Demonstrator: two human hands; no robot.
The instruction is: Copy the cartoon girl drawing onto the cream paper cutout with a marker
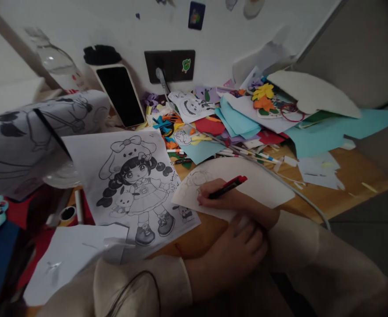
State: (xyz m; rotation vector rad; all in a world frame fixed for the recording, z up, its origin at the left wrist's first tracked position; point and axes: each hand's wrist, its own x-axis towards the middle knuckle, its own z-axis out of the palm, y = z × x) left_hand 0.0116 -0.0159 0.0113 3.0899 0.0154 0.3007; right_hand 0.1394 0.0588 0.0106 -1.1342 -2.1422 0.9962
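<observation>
I've got the pen [228, 187] clamped in my right hand [225, 200], low over a curved white sheet [263, 178] on the wooden tabletop [352, 196]; faint pencil-like outlines show beside my fingers, and the tip's contact I can't make out. My left hand [243, 246] lies against the right wrist, fingers bent; whether it grips anything, I can't tell. Just left, there's a cartoon character drawing [141, 176]. Behind, I see turquoise paper [236, 121], a grey cable [296, 189] and, farther left, a clear bottle [57, 66].
</observation>
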